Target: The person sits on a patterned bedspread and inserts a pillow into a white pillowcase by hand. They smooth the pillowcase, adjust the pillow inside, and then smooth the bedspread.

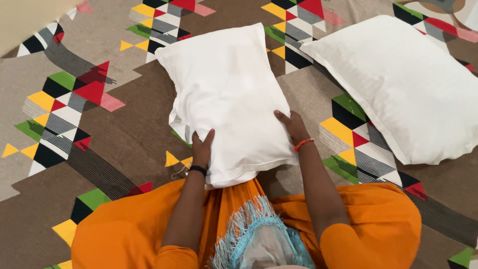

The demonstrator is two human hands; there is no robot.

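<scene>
A white pillow point(226, 94) in a white case lies on the patterned bedsheet point(119, 134) straight ahead of me, its near end over my lap. My left hand point(201, 147), with a black band at the wrist, grips the pillow's near left edge. On the near right edge rests my right hand point(293, 127), an orange thread at its wrist, fingers pressed into the fabric. Both hands hold the open end of the case.
A second white pillow point(403, 84) lies to the right on the sheet. My orange garment point(124, 229) with a blue fringed cloth point(259, 234) covers my lap. A pale wall or headboard point(25, 15) shows at the top left corner.
</scene>
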